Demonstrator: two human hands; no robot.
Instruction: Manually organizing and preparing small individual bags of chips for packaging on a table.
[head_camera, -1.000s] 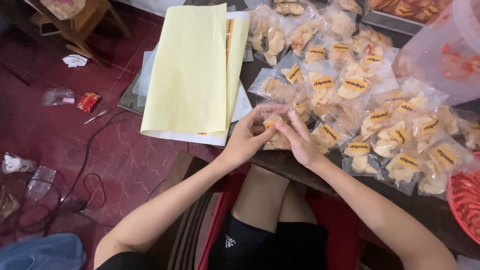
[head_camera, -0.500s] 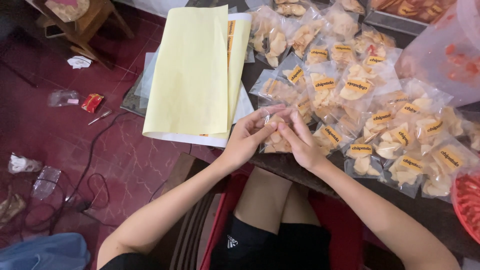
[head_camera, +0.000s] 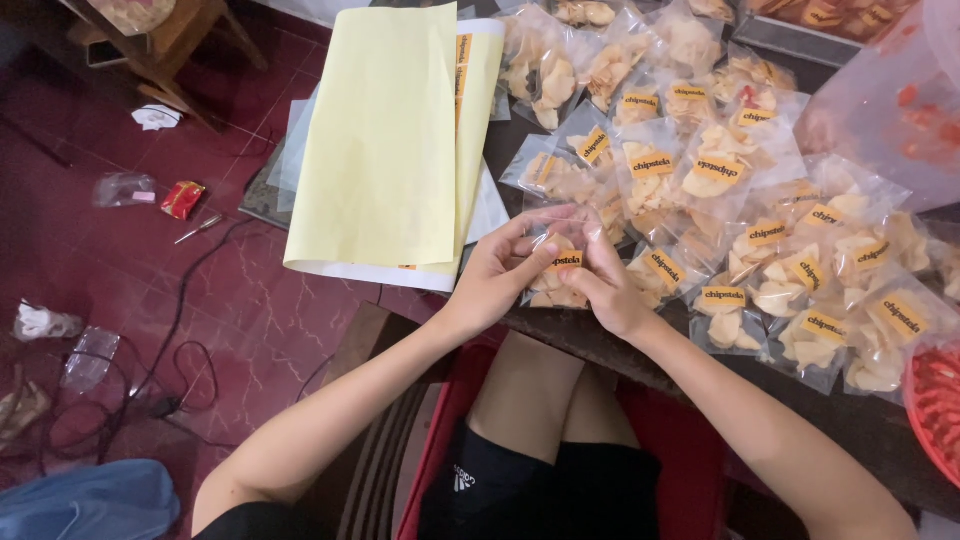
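Note:
A small clear plastic bag of pale chips (head_camera: 553, 285) with a yellow label sits between both of my hands at the table's near edge. My left hand (head_camera: 497, 272) grips its left side, fingers curled over the top. My right hand (head_camera: 607, 283) holds the right side, with the thumb pressed on the label. To the right and behind lie several more labelled chip bags (head_camera: 760, 240), spread over the dark table (head_camera: 600, 345).
A large pale-yellow sheet (head_camera: 385, 140) hangs over the table's left end. A clear plastic tub (head_camera: 890, 100) stands at the far right, a red basket (head_camera: 935, 400) at the right edge. Cables (head_camera: 175, 330), wrappers and a wooden stool (head_camera: 150, 45) lie on the red floor at left.
Both hands stay on the same chip bag and have shifted it slightly; the fingers have moved over its top and label. Nothing else has moved.

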